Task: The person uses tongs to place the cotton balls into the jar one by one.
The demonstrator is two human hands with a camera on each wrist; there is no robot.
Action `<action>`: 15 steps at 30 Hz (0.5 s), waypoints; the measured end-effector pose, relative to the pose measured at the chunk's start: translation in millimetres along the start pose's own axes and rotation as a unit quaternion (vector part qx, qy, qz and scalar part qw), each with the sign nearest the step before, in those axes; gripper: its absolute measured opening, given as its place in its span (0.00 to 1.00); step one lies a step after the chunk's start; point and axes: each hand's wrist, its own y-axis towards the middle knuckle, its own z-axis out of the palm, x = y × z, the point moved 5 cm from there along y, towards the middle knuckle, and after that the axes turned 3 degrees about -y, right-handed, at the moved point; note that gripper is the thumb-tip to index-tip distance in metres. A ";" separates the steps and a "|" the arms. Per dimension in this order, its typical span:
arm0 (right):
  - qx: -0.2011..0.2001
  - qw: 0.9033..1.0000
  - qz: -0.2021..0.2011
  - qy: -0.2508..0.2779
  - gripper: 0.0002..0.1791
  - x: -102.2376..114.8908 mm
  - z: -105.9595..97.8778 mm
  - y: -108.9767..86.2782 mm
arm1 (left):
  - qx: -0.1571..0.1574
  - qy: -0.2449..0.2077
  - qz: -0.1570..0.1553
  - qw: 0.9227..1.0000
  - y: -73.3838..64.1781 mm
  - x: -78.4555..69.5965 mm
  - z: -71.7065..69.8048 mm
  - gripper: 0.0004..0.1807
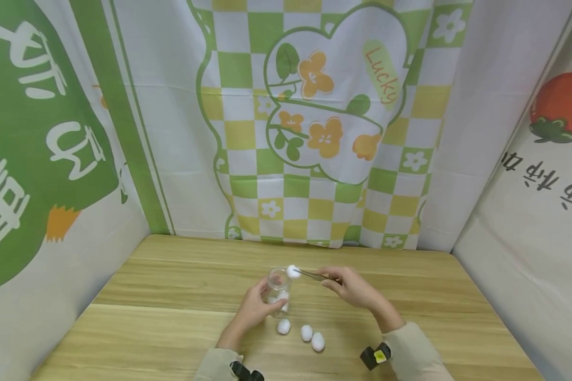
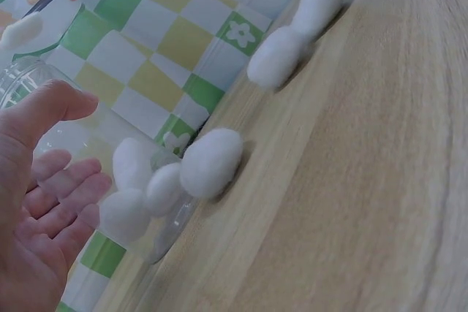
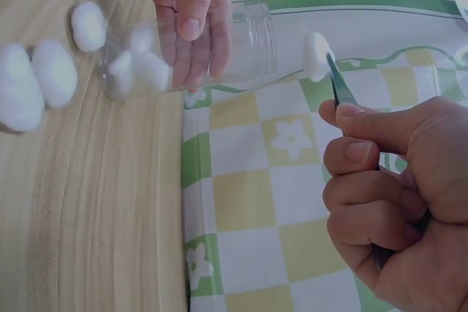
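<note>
My left hand [image 1: 255,308] grips an open-mouthed clear jar [image 3: 250,45], thumb on one side and fingers behind it. Several white cotton balls [image 3: 150,72] lie low inside the jar, which stands upright on the table. Between the thumb and fingers of my right hand [image 1: 351,288] are metal tweezers [image 1: 311,274]. Their tips pinch another cotton ball [image 3: 316,56], held up just beside the jar's mouth, to its right in the head view. In the right wrist view the other right fingers curl round the tweezers' rear part.
On the wooden table [image 1: 171,296], one loose cotton ball [image 1: 283,326] lies close to the jar's base. Two more, a nearer cotton ball [image 1: 318,342] and its neighbour [image 1: 306,333], sit side by side to the right. A checkered cloth [image 1: 295,211] hangs behind the table's far edge.
</note>
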 end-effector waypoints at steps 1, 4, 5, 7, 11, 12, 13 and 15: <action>-0.001 1.000 -0.002 -0.003 0.14 0.7 0.3 1.0 | 0.000 0.000 -0.001 1.000 0.1 0.1 -0.1 0.33; -0.004 1.000 -0.008 -0.010 0.14 2.9 1.4 4.4 | 0.000 0.002 -0.002 1.000 0.4 0.4 -0.4 0.34; -0.005 1.000 -0.011 -0.011 0.14 3.5 1.9 5.5 | -0.001 0.001 -0.002 1.000 0.5 0.5 -0.4 0.34; -0.005 1.000 -0.013 -0.013 0.14 4.7 2.7 7.3 | -0.002 -0.001 -0.002 1.000 0.5 0.5 -0.3 0.34; -0.004 1.000 -0.012 -0.009 0.14 6.2 4.5 9.9 | -0.001 -0.008 0.001 1.000 0.5 1.0 0.2 0.34; -0.003 1.000 -0.011 -0.009 0.14 6.4 5.1 10.5 | -0.001 -0.009 0.001 1.000 0.5 1.1 0.2 0.34; -0.002 1.000 -0.010 -0.009 0.14 6.6 5.7 11.1 | -0.001 -0.010 0.002 1.000 0.5 1.3 0.2 0.34; -0.001 1.000 -0.010 -0.012 0.14 7.0 7.4 12.4 | -0.001 -0.011 0.002 1.000 0.6 1.6 0.2 0.34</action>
